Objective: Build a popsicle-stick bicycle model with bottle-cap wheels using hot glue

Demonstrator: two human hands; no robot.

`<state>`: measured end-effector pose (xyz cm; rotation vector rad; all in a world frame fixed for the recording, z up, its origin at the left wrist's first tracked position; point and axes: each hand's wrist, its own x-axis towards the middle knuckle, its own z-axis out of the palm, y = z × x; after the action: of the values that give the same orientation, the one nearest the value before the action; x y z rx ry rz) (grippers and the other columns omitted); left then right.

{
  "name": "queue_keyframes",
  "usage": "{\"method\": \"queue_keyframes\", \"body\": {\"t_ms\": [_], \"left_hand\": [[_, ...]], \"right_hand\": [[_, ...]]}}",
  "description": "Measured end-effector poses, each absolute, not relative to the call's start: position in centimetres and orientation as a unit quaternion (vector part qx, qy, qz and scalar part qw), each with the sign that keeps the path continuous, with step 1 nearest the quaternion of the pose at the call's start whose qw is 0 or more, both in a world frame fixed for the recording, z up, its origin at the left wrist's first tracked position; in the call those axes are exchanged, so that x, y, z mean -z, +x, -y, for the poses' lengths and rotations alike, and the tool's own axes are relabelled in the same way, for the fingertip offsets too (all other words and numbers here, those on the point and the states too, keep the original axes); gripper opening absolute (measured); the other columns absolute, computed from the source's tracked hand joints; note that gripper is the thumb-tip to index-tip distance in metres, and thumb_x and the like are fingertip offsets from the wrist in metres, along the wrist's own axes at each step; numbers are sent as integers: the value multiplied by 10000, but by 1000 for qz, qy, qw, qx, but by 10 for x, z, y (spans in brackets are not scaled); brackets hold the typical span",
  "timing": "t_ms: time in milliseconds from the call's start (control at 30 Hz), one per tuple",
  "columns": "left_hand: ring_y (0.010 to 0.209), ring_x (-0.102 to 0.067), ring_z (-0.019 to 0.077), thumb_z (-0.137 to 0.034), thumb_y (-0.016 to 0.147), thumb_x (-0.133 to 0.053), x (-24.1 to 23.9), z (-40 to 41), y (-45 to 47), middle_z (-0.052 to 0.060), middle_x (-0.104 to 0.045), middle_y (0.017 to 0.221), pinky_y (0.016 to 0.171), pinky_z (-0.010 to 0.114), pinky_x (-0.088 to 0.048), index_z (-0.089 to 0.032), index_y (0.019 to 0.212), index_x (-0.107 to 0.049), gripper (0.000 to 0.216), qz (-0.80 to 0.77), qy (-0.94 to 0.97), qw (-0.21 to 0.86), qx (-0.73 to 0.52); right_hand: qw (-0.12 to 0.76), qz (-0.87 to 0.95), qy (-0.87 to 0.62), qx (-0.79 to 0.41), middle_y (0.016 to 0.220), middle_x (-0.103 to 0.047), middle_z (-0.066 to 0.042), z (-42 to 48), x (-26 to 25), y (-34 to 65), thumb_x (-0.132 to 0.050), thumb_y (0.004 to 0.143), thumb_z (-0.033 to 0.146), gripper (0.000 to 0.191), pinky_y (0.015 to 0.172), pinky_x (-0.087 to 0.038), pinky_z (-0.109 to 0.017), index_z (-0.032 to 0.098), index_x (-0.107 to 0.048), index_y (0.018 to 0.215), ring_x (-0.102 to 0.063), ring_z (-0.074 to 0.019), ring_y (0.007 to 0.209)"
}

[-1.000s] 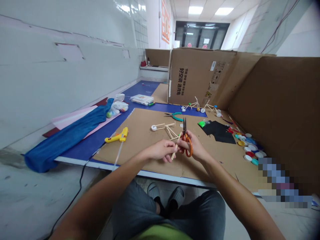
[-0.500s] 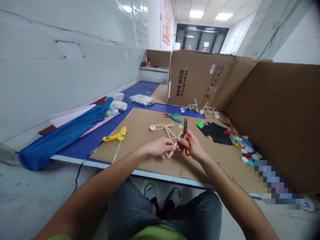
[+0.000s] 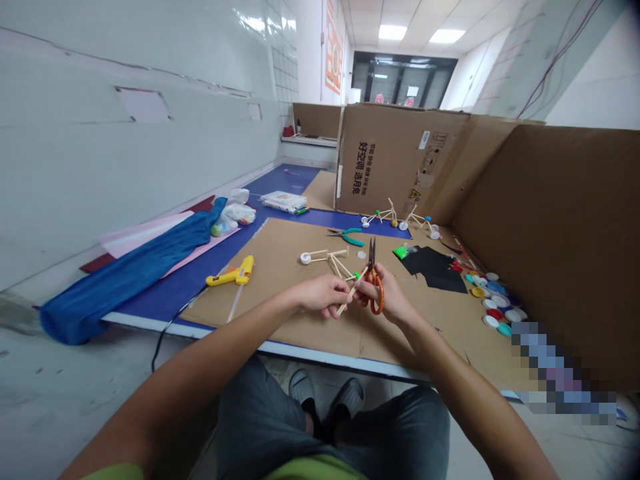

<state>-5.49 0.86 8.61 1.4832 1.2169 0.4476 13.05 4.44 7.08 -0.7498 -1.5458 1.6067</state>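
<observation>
Between the fingers of my left hand is a thin pale wooden stick, slanting up to the right. My right hand grips orange-handled scissors, their dark blades pointing away from me and nearly closed. The stick's upper end lies close to my right fingers; whether they touch it I cannot tell. Just beyond my hands lies a frame of wooden sticks with a white wheel at its left end and a green cap near my fingers, partly hidden.
A yellow glue gun lies to the left on the cardboard sheet. Teal-handled pliers rest beyond the frame. Black sheets and several bottle caps are on the right. Two stick models stand before the tall cardboard box.
My right hand and the scissors have shifted very slightly, and the right fingers sit a little further from the stick's middle. My left hand keeps its hold on the stick.
</observation>
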Motion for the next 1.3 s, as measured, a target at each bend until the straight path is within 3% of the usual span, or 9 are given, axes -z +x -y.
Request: {"method": "queue_keyframes", "body": {"t_ms": [400,700,900,1033,1300], "left_hand": [[598,-657,131,-488,782,-668,-93,-17,-55,14,-662,731,497,206,-483,-171,741,-590,329,-510,664,523,-161],[548,-616,122,-459,824,-622,-101,-14,-56,17,-661,680,491,211,-450,-174,727,-575,304,-488,691,513,-143],[516,-529,87,-482,802,-646,-89,-12,-52,40,-697,711,515,214,-383,-155,730,-589,339,-464,659,538,-245],[568,-595,114,-476,776,-673,-77,-6,-42,31,-680,683,552,218,-401,-153,752,-579,337,-475,592,554,-342],[617,-638,122,-392,796,-683,-73,-3,-41,28,-686,695,603,233,-457,-144,767,-600,264,-475,563,575,-355]], "right_hand": [[394,626,-295,-605,641,-612,69,-47,-69,134,-832,668,381,505,462,-441,-245,234,-406,895,-564,-125,496],[401,627,-301,-596,644,-615,69,-46,-68,135,-842,651,372,512,454,-446,-242,233,-421,907,-576,-128,503],[420,613,-309,-594,647,-614,74,-45,-70,134,-862,617,375,539,465,-476,-258,237,-427,903,-589,-134,506],[438,607,-311,-586,639,-605,70,-43,-69,134,-858,634,399,528,468,-466,-253,234,-428,893,-571,-124,493],[440,598,-317,-590,659,-600,69,-44,-66,134,-877,610,434,577,483,-471,-258,231,-439,926,-577,-127,513]]}}
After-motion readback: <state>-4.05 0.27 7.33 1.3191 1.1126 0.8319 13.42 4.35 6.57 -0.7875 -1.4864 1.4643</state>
